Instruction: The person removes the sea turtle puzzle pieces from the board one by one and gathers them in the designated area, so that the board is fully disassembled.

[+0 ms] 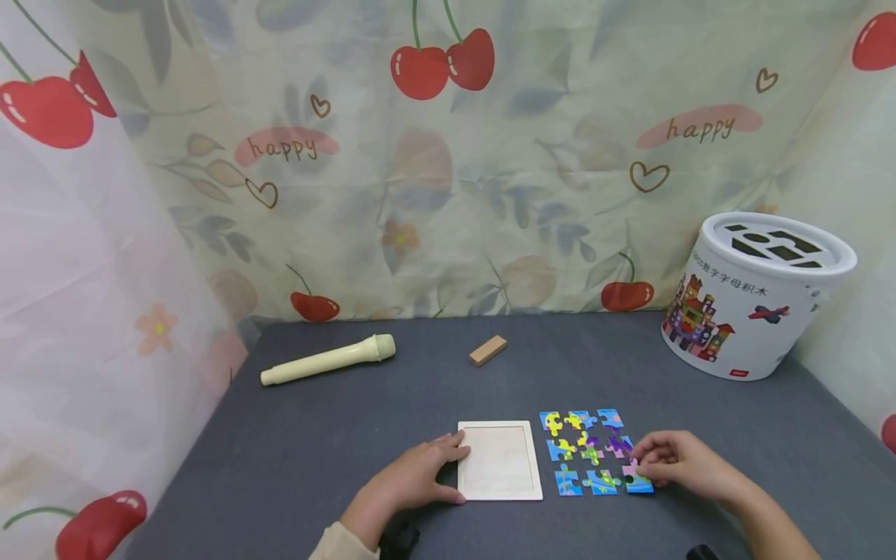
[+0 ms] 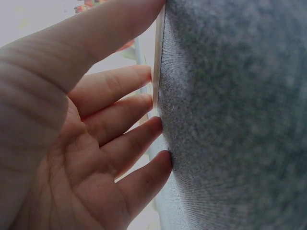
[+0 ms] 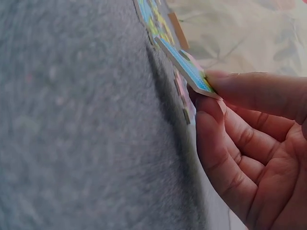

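Observation:
My left hand (image 1: 414, 476) rests at the left side of a square pale wooden puzzle tray (image 1: 495, 465). Its fingers and thumb spread along the rim; in the left wrist view the fingertips (image 2: 152, 125) are at the tray's thin edge. Between thumb and index finger my right hand (image 1: 689, 465) pinches a blue jigsaw puzzle piece (image 3: 184, 67) with pink and green parts, tilted up from the dark table. Several other puzzle pieces (image 1: 564, 449), in blue, yellow, green and purple, lie in loose rows between the tray and that hand.
Farther back lie a cream toy microphone (image 1: 325, 363) and a small wooden block (image 1: 488, 350). A white bucket (image 1: 752, 299) with shaped holes in its lid stands at the back right. A printed curtain (image 1: 462, 187) closes off the back of the dark table (image 1: 315, 435).

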`<state>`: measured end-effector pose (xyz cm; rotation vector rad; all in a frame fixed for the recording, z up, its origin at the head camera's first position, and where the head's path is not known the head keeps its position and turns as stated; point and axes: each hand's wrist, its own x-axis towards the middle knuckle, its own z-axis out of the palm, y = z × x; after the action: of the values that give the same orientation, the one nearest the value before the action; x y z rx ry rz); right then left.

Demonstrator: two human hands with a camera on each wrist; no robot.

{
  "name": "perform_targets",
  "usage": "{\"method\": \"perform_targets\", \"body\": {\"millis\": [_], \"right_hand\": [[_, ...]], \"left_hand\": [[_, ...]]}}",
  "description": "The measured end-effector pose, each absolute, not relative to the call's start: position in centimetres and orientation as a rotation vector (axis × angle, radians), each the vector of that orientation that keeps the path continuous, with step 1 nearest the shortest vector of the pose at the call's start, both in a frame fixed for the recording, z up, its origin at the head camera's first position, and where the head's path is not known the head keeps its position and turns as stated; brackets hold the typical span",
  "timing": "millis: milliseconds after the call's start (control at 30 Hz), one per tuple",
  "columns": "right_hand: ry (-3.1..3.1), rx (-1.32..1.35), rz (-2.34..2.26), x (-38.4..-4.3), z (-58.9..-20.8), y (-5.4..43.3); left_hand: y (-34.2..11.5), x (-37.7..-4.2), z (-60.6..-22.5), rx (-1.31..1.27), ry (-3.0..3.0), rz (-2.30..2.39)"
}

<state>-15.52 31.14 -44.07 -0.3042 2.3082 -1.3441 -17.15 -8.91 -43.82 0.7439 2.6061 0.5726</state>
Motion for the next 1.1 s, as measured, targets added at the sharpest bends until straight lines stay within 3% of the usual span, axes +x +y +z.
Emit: {"method": "perform_targets", "body": {"millis": [1100], "right_hand": [[2.516, -0.154, -1.199, -15.2, -44.8, 30.4]], "left_hand": [[-8.9, -17.2, -43.9, 0.731, 2.602, 0.57]]}}
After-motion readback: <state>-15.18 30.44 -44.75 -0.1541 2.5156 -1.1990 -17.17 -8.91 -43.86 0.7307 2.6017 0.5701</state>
